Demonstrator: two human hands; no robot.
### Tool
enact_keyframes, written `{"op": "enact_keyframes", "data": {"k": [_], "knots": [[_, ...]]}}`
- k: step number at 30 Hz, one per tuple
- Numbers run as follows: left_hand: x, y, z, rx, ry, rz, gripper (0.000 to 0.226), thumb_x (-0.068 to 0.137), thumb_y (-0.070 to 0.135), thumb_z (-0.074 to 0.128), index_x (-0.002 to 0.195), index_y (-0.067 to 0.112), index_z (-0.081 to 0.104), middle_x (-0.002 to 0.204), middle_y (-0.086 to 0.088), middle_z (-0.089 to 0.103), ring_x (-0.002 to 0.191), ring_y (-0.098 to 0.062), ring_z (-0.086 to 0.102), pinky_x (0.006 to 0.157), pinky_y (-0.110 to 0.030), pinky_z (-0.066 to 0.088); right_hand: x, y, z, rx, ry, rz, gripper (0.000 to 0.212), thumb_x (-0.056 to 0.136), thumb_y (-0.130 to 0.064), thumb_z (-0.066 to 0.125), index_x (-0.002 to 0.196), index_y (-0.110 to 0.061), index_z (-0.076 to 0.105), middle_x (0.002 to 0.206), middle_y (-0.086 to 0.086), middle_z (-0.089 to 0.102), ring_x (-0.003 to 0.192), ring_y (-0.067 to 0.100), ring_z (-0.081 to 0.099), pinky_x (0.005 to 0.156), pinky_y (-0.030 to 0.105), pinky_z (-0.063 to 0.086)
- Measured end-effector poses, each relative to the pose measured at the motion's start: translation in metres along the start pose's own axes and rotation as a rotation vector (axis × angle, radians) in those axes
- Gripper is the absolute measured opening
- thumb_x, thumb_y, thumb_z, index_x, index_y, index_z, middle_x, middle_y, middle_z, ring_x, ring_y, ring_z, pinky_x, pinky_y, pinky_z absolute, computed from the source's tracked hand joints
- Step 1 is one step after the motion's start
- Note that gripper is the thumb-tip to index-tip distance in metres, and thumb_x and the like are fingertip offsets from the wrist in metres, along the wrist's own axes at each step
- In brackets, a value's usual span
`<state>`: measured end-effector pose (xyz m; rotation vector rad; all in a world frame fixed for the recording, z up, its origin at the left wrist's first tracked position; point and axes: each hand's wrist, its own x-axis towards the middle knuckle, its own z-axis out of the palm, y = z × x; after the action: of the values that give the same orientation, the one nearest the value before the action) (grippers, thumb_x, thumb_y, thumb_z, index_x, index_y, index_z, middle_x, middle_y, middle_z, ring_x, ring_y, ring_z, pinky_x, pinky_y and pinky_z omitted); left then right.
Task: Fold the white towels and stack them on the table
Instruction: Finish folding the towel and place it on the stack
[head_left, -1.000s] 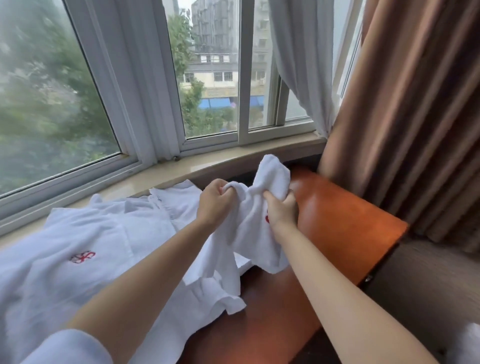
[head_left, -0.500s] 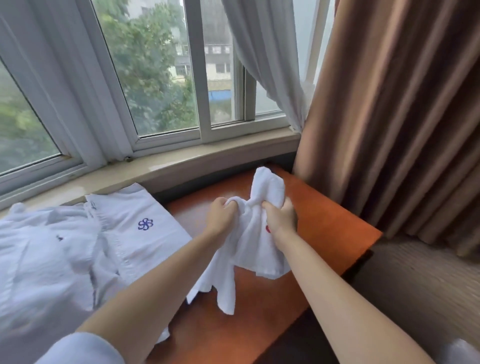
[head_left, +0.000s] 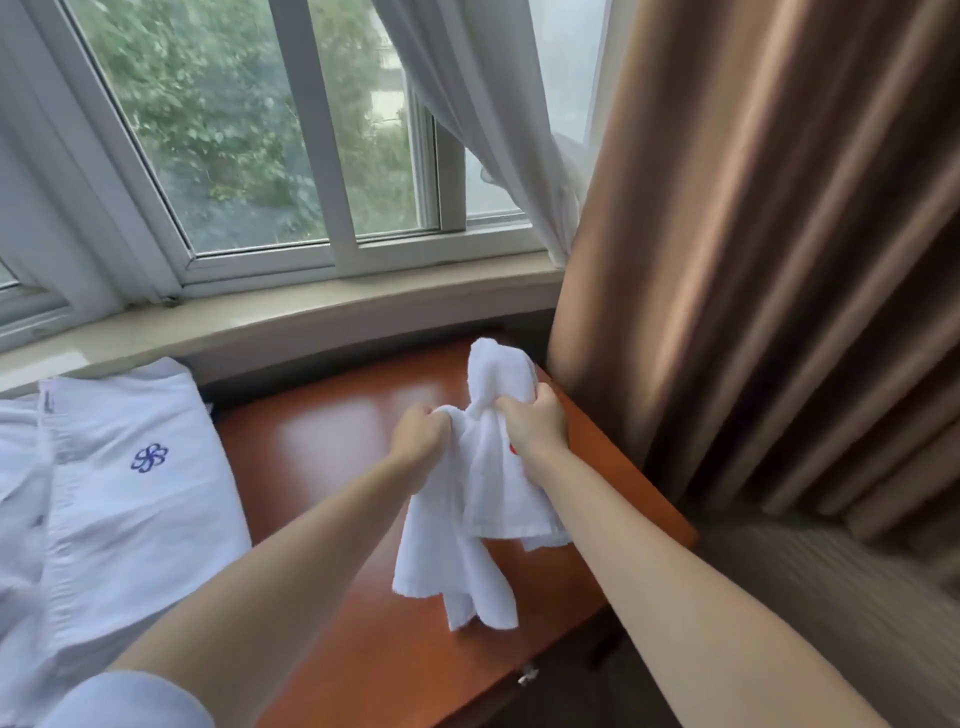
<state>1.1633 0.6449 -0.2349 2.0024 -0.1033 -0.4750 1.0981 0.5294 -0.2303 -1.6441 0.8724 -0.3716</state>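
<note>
Head view: the left hand (head_left: 420, 435) and the right hand (head_left: 537, 422), fingers curled tight, each grip the bunched top of a small white terry towel (head_left: 483, 499), which hangs above the right part of the glossy reddish-brown wooden table (head_left: 332, 441). White linens with a blue flower emblem (head_left: 130, 467) lie at the left.

Red mark on towel (head_left: 488, 499) mostly hidden behind right hand (head_left: 535, 423); white linen (head_left: 114, 499) cut off left.

Short pale-blue sleeve (head_left: 130, 699), bare forearms
</note>
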Motion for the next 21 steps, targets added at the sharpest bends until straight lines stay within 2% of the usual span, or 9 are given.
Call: {"op": "enact_keyframes", "data": {"k": [4,9,11,14,18,21], "knots": [[0.044,0.009,0.031,-0.01,-0.088,-0.051,0.017,0.08,0.004,0.041,0.072,0.009,0.055,0.074,-0.006,0.05,0.062,-0.021,0.041,0.053,-0.023,0.03,0.034,0.007,-0.008,-0.049,0.043,0.071,0.053,0.086,-0.029,0.057,0.137,-0.018,0.045,0.121,0.004,0.06,0.102,0.024,0.061,0.089,0.041,0.055],[0.094,0.016,0.082,-0.046,-0.243,-0.14,0.02,0.08,0.004,0.038,0.086,0.006,0.056,0.087,-0.012,0.05,0.076,-0.026,0.042,0.057,-0.024,0.03,0.082,0.011,-0.028,-0.162,0.12,0.114,0.049,0.09,-0.029,0.055,0.136,-0.014,0.047,0.121,0.009,0.059,0.1,0.027,0.063,0.084,0.038,0.057],[0.107,0.02,0.094,-0.066,-0.244,-0.163,0.017,0.079,0.005,0.038,0.082,0.008,0.055,0.085,-0.01,0.049,0.074,-0.024,0.041,0.055,-0.023,0.029,0.101,0.012,-0.033,-0.204,0.123,0.1,0.046,0.092,-0.031,0.055,0.134,-0.015,0.048,0.121,0.007,0.058,0.102,0.026,0.062,0.084,0.035,0.055],[0.12,0.019,0.108,-0.07,-0.246,-0.21,0.018,0.076,0.005,0.038,0.071,0.013,0.053,0.077,-0.006,0.046,0.063,-0.022,0.037,0.05,-0.022,0.026,0.124,0.02,-0.037,-0.239,0.099,0.099,0.041,0.094,-0.036,0.055,0.13,-0.016,0.053,0.12,0.004,0.058,0.099,0.019,0.06,0.074,0.027,0.048],[0.134,0.012,0.124,-0.061,-0.199,-0.266,0.02,0.073,0.005,0.037,0.065,0.015,0.053,0.072,-0.004,0.046,0.059,-0.021,0.036,0.048,-0.021,0.026,0.155,0.036,-0.044,-0.224,0.018,0.102,0.022,0.094,-0.036,0.056,0.107,-0.018,0.058,0.115,0.005,0.06,0.091,0.017,0.06,0.071,0.026,0.047],[0.134,0.012,0.14,-0.038,-0.097,-0.298,0.021,0.072,0.006,0.039,0.062,0.017,0.055,0.07,-0.002,0.049,0.058,-0.021,0.038,0.048,-0.02,0.028,0.176,0.047,-0.054,-0.235,-0.094,0.11,0.028,0.095,-0.034,0.056,0.115,-0.015,0.058,0.114,0.005,0.061,0.091,0.017,0.058,0.075,0.027,0.049]]}}
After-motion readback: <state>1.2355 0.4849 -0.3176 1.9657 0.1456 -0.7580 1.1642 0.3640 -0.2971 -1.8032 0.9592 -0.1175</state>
